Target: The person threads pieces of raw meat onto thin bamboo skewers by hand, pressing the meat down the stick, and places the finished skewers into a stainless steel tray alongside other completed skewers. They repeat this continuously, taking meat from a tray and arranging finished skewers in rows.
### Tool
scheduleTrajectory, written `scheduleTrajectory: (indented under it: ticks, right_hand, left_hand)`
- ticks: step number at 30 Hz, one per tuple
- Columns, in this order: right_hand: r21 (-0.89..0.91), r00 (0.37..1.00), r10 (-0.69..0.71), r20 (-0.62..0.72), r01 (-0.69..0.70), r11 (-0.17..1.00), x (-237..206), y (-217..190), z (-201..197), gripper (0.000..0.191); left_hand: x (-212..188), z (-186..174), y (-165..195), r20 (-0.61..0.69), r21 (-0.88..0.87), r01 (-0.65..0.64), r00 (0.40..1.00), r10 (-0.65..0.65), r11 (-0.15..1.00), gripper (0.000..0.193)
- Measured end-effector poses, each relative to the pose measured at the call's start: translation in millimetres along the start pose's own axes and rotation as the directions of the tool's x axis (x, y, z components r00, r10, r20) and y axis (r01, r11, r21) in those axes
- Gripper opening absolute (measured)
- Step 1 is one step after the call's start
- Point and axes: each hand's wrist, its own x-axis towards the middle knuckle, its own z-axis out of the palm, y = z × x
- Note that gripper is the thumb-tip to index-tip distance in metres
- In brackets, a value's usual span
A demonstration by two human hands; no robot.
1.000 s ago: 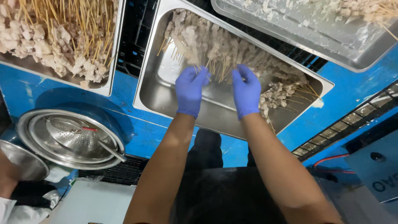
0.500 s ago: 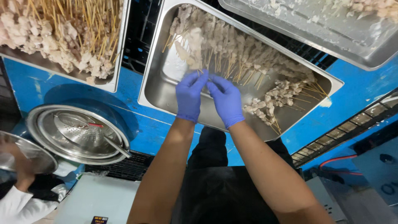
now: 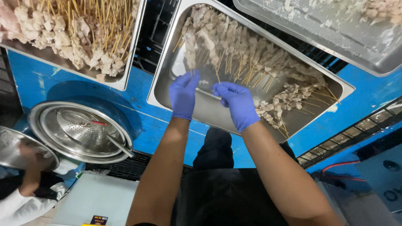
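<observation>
Head view: I see both of my hands, in blue gloves, reaching into a steel pan [image 3: 197,109] that sits on a blue table [image 3: 50,79]. My left hand [image 3: 183,95] is raised over the left part of the pan, fingers curled together around the lower ends of a small bunch of meat skewers [image 3: 191,50]; the meat end points away from me. My right hand [image 3: 237,103] is just beside it, to the right, fingers bent and pinched near a single skewer stick [image 3: 217,76]; I cannot tell whether it has a firm hold on it. The two hands are near each other but not touching.

The rest of the skewers [image 3: 251,58] lie in a row across the far side of the pan, with a looser heap [image 3: 284,104] at its right end. A second pan [image 3: 121,81] at far left holds a pile of skewers, sticks upward. A third pan [image 3: 364,62] lies at far right. At near left, a round steel basin [image 3: 50,146] holds a strainer [image 3: 81,127]. Another person's hand [image 3: 25,157] shows at the near left edge, by a second bowl [image 3: 10,144].
</observation>
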Motion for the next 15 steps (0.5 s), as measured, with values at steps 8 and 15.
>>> scheduleTrajectory:
  ticks: [8, 15]
  right_hand:
    - [0.212, 0.989, 0.139, -0.049, -0.125, 0.969, 46, 11, 33, 0.042]
    - [0.026, 0.997, 0.082, -0.006, -0.082, 0.996, 13, 42, 49, 0.035]
  left_hand:
    - [22, -7, 6, -0.008, 0.101, -0.131, 0.991, 0.133, 0.986, 0.023]
    - [37, -4, 29, -0.045, 0.752, -0.078, 0.985, 0.169, 0.654, 0.028]
